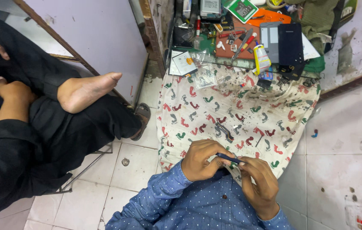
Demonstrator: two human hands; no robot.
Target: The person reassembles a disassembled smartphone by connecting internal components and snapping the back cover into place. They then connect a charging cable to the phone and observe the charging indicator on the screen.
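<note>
My left hand (203, 158) and my right hand (258, 181) meet over my lap, both closed on a thin dark blue tool (228, 159) that lies between the fingertips. I wear a blue dotted shirt (198, 204). Under my hands hangs a white cloth (240, 110) printed with red and green footprints, stained with dark spots. A small dark metal part (224, 131) lies on the cloth just beyond my hands.
A cluttered work surface at the top holds a dark phone (290, 42), a grey phone back (269, 39), a yellow glue tube (261, 58), screwdrivers (244, 42) and small plastic bags (204, 76). A person in black (40, 127) sits at left, bare foot (85, 90) raised. White floor tiles (342, 170) lie right.
</note>
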